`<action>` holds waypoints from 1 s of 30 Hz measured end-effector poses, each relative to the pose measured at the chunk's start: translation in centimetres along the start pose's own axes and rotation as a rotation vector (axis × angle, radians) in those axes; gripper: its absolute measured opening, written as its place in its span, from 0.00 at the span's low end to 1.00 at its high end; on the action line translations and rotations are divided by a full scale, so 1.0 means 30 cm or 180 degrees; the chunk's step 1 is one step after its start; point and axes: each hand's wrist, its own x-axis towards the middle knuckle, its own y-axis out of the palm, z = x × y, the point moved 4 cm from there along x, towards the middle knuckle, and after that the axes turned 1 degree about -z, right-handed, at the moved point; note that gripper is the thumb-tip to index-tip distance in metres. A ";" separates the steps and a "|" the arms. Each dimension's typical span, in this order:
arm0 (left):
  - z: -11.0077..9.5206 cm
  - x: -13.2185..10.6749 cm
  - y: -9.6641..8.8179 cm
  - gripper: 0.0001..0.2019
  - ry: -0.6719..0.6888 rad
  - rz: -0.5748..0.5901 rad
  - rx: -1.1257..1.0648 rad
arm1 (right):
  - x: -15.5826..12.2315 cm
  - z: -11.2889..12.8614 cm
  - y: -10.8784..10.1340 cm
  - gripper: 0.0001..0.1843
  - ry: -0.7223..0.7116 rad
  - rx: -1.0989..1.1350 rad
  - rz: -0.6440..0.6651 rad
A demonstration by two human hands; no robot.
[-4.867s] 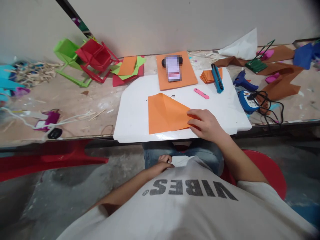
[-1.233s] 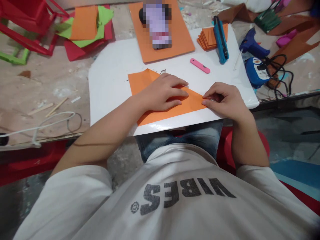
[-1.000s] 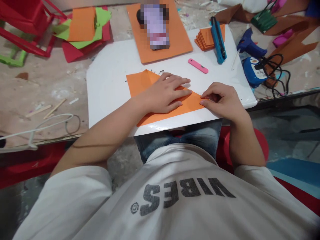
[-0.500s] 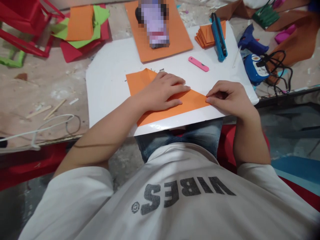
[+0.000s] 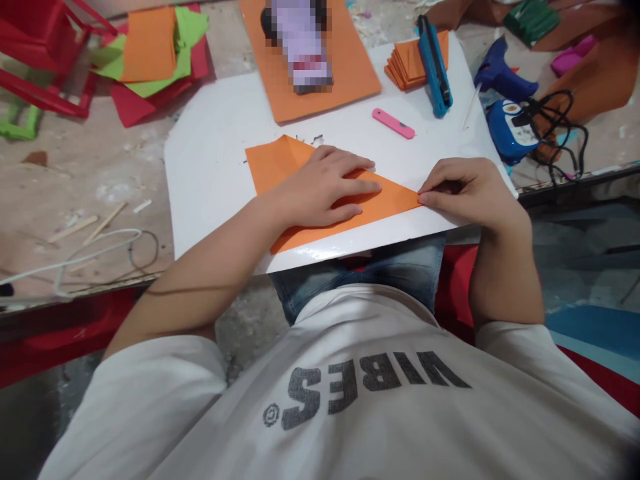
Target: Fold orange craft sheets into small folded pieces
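Observation:
A sheet of orange paper, folded over to a slanting edge, lies on a white board in front of me. My left hand rests flat on the paper with its fingers spread, pressing on the folded part. At the paper's pointed right corner, my right hand pinches the tip between thumb and forefinger. A pink folding cutter lies beyond the fold. Behind it, a blue utility knife rests on a stack of folded orange paper pieces.
At the back lies an orange sheet with a partly blurred purple thing on it. A blue glue gun and a blue device with black cable are at right. Coloured paper, sticks and a white cord lie left.
My right hand has shifted slightly to the right along with the pinched corner. The left hand stays flat on the paper. The whole view has moved a little.

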 end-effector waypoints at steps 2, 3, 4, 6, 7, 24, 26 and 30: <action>-0.006 0.002 0.010 0.25 0.0050 -0.0020 -0.0020 | 0.001 -0.002 -0.004 0.14 0.0032 0.0027 0.0062; -0.010 0.005 0.014 0.24 0.0060 -0.0034 -0.0052 | 0.001 -0.003 -0.005 0.14 0.0052 0.0040 0.0099; -0.013 0.008 0.017 0.23 0.0057 -0.0045 -0.0094 | 0.001 -0.004 -0.007 0.14 0.0064 0.0052 0.0135; -0.020 0.015 0.020 0.22 0.0017 -0.0040 -0.0176 | 0.004 -0.006 -0.011 0.14 0.0055 0.0077 0.0182; -0.023 0.018 0.021 0.22 -0.0003 -0.0016 -0.0202 | 0.005 -0.007 -0.012 0.15 0.0045 0.0091 0.0200; -0.047 0.019 0.006 0.32 -0.0035 0.0260 -0.0286 | 0.083 -0.045 -0.041 0.21 0.0344 0.0148 0.0902; -0.046 0.020 0.004 0.33 -0.0045 0.0270 -0.0283 | 0.085 -0.050 -0.042 0.23 0.0421 0.0173 0.0917; -0.044 0.022 0.004 0.34 -0.0055 0.0243 -0.0303 | 0.087 -0.055 -0.042 0.25 0.0484 0.0166 0.0923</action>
